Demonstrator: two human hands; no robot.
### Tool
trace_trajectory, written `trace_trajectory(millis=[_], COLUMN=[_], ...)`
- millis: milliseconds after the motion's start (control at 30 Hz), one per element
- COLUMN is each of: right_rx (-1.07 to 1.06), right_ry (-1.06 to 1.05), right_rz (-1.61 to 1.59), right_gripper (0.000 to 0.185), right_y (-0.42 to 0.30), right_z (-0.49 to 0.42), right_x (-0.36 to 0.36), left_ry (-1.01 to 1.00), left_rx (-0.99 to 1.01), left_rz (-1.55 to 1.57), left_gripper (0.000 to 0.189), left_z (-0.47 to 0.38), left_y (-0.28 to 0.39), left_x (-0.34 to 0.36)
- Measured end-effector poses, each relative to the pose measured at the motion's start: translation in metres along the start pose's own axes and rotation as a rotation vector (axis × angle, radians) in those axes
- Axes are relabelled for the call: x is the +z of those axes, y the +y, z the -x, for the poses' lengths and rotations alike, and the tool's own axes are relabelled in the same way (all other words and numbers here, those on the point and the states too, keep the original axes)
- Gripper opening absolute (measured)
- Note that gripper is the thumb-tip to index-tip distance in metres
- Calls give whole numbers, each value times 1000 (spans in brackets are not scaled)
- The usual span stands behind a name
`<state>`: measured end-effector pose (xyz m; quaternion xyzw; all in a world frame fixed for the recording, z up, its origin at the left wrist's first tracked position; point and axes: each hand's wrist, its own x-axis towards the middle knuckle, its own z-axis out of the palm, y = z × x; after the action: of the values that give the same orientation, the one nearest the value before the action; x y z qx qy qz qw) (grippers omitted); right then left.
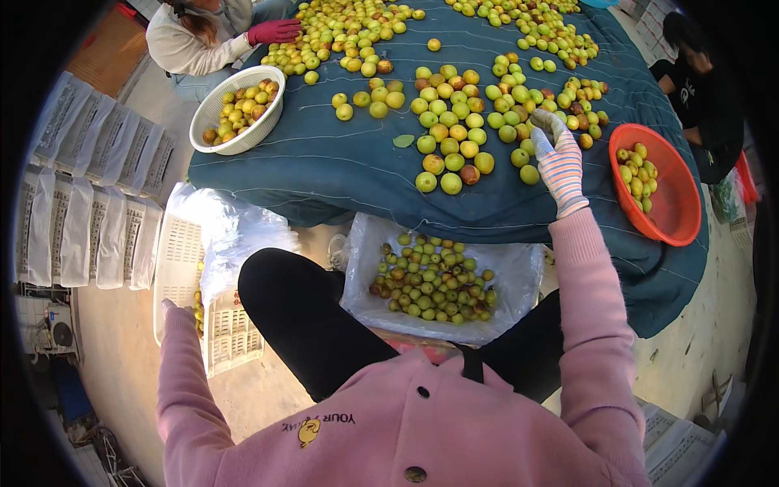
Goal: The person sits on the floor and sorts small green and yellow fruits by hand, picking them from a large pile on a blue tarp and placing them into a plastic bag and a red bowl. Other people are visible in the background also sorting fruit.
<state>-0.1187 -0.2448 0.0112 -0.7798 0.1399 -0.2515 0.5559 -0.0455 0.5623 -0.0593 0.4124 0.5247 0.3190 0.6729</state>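
Observation:
My right hand (557, 149), in a striped knit glove, is over the table among green and reddish jujube-like fruits (450, 115); its fingertips touch or hover at the fruits, and whether one is held is unclear. My left hand (167, 306) is mostly hidden past the cuff, at the side of a white plastic crate (176, 243) with some fruits inside. Between my knees stands a crate lined with clear plastic (517, 268), holding many fruits. One green leaf (403, 141) lies on the blue-green cloth (341, 164) left of the nearest fruits.
A white basket (268, 125) of fruits sits at the table's left edge, a red plastic bowl (675, 201) with fruits at its right. A person with a maroon glove (274, 31) works at upper left; another person in black (700, 91) is at right. Stacked crates (91, 231) stand at left.

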Motion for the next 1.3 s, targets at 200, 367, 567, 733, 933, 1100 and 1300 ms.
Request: trace_trajectory(millis=[200, 367, 567, 733, 933, 1100, 1300], right_rx=[68, 144, 220, 123, -2, 107, 137], right_ry=[-137, -361, -489, -476, -459, -380, -526], right_rz=[229, 423, 604, 987, 1006, 658, 404], right_gripper=[35, 40, 66, 65, 52, 48, 58], right_y=[16, 15, 14, 17, 30, 30, 7], right_z=[-7, -1, 6, 3, 2, 3, 14], right_x=[-33, -50, -41, -10, 2, -2, 3], left_ry=[-890, -1705, -1597, -1626, -1614, -1664, -1871], left_rx=[155, 199, -68, -55, -39, 69, 756], left_rz=[-138, -260, -449, -350, -403, -571, -970], left_gripper=[52, 40, 37, 37, 36, 33, 37], left_z=[186, 410, 474, 466, 473, 474, 484], left_y=[-46, -125, -173, -180, -181, -177, -202], left_x=[119, 144, 153, 166, 162, 161, 150])
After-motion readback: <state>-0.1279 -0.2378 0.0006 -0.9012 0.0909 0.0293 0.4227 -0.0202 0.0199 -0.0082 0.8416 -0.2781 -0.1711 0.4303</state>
